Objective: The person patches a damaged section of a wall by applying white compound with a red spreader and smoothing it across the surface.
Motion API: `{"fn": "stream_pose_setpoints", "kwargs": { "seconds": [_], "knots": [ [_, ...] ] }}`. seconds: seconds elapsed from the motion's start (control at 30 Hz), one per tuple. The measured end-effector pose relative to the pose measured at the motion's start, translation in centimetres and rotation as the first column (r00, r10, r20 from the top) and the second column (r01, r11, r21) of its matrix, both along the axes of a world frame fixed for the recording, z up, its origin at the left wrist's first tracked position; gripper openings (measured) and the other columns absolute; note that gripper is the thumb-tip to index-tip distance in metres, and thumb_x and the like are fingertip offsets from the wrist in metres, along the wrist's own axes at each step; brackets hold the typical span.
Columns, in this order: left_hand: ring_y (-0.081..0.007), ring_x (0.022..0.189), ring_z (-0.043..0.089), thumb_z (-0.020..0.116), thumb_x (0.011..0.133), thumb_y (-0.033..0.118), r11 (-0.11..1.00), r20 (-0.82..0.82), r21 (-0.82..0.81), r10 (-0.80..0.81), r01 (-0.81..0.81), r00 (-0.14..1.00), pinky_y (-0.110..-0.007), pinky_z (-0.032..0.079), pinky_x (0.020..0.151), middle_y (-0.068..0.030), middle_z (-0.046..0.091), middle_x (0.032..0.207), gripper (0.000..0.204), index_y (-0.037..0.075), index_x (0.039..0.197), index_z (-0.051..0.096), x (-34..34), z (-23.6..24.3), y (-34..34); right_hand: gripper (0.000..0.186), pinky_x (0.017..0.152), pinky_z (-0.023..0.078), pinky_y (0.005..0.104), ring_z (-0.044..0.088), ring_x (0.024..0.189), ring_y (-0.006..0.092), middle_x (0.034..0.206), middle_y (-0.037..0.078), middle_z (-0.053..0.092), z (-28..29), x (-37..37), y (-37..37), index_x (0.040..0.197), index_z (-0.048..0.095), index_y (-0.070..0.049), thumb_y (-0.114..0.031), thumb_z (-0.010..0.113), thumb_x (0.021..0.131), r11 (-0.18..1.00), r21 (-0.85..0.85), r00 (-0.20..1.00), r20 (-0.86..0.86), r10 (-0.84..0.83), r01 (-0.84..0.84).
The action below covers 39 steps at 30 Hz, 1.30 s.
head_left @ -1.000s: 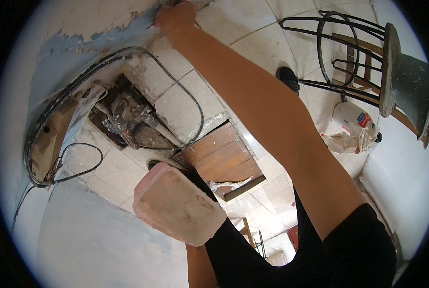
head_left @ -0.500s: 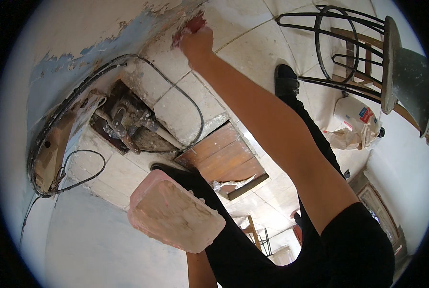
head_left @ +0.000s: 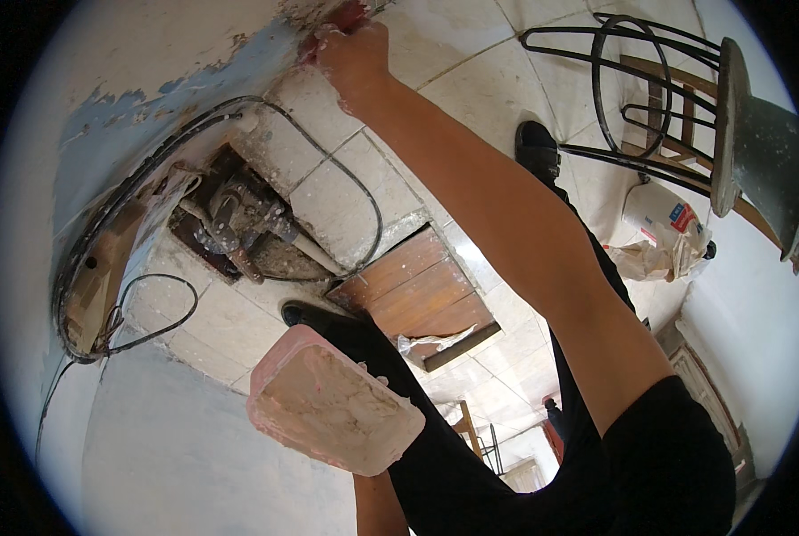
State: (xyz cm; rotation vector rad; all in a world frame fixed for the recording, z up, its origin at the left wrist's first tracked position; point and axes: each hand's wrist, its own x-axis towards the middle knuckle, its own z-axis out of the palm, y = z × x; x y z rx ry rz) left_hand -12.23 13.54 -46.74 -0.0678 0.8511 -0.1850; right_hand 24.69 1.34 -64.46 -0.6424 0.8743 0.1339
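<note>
At the top, my right hand (head_left: 353,62) is closed on a red tool (head_left: 344,16), whose form I cannot make out, at the chipped blue-and-white wall (head_left: 163,85), low near the floor tiles. Below centre, my left hand is hidden beneath a pink plastic container (head_left: 332,402) with beige paste in it; my left forearm (head_left: 372,505) runs up under it and holds it up. Left of my right forearm is a floor pit (head_left: 238,223) with dirty pipes, bordered by loose black cable (head_left: 377,214). A brown wooden board (head_left: 413,286) lies in a second floor recess.
At the upper right stands a black metal rack (head_left: 596,49) with a wooden piece behind and a dark green round base or vessel (head_left: 757,161). A white sack (head_left: 649,214) lies below it. A brown box-like piece (head_left: 100,277) leans at the left wall. My shoes (head_left: 533,143) are on the tiles.
My right hand with the red tool has moved down and right along the wall, then slightly back up and left. The pink container has shifted left, then back right and a little lower.
</note>
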Motion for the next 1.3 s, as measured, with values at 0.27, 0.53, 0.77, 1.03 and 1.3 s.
{"fn": "stream_pose_setpoints", "kwargs": {
  "seconds": [0.27,0.53,0.77,1.03,1.3],
  "knots": [
    [-0.039,0.118,0.037,0.045,0.082,0.054,1.0,-0.002,0.005,-0.006,0.006,1.0,-0.057,0.031,0.095,-0.0162,0.028,0.137,0.076,0.012,0.138,0.016,-1.1,1.5,0.8,0.013,0.062,0.04,0.0355,0.052,0.07,0.0214,0.073,0.005,0.052,2.8,-1.4,3.1,0.078,0.055,-0.008,-0.021,0.054,0.078,0.536,-0.818,0.859,0.109,0.501,-0.209],
    [-0.0368,0.123,0.032,0.041,0.085,0.053,0.999,-0.033,0.0,-0.044,0.044,0.999,-0.064,0.026,0.095,-0.0187,0.031,0.134,0.073,0.007,0.136,0.019,-1.7,2.4,0.7,0.022,0.068,0.04,0.0378,0.052,0.075,0.0304,0.076,0.017,0.053,8.7,-4.2,4.1,0.085,0.054,0.002,-0.018,0.053,0.077,0.563,-0.822,0.847,0.236,0.477,-0.088],
    [-0.0476,0.112,0.039,0.046,0.084,0.05,0.999,-0.113,0.049,0.006,0.0,0.994,-0.06,0.032,0.093,-0.0289,0.033,0.127,0.074,0.009,0.138,0.015,-1.1,2.8,-0.1,0.007,0.051,0.042,0.0321,0.052,0.056,0.0237,0.059,0.011,0.053,9.4,-8.3,0.7,0.074,0.05,0.003,-0.002,0.05,0.079,0.735,-0.65,0.879,0.216,0.425,-0.196],
    [-0.0488,0.11,0.04,0.046,0.083,0.051,0.999,-0.108,-0.028,-0.021,0.019,0.994,-0.059,0.033,0.092,-0.0274,0.034,0.127,0.075,0.011,0.138,0.015,-2.2,2.6,1.1,0.016,0.06,0.044,0.0365,0.056,0.073,0.0295,0.076,0.014,0.057,4.5,-2.6,4.2,0.087,0.052,0.004,-0.005,0.056,0.074,0.331,-0.925,0.963,-0.108,0.247,-0.188],
    [-0.0372,0.119,0.034,0.044,0.084,0.052,0.995,-0.075,-0.035,0.085,-0.088,0.994,-0.063,0.029,0.093,-0.0223,0.036,0.128,0.072,0.005,0.135,0.021,0.1,3.6,0.0,0.028,0.061,0.045,0.0409,0.057,0.071,0.0369,0.072,0.022,0.056,5.3,-2.2,7.9,0.091,0.045,0.012,-0.002,0.057,0.069,0.318,-0.928,0.934,-0.076,0.349,-0.194]
  ]
}}
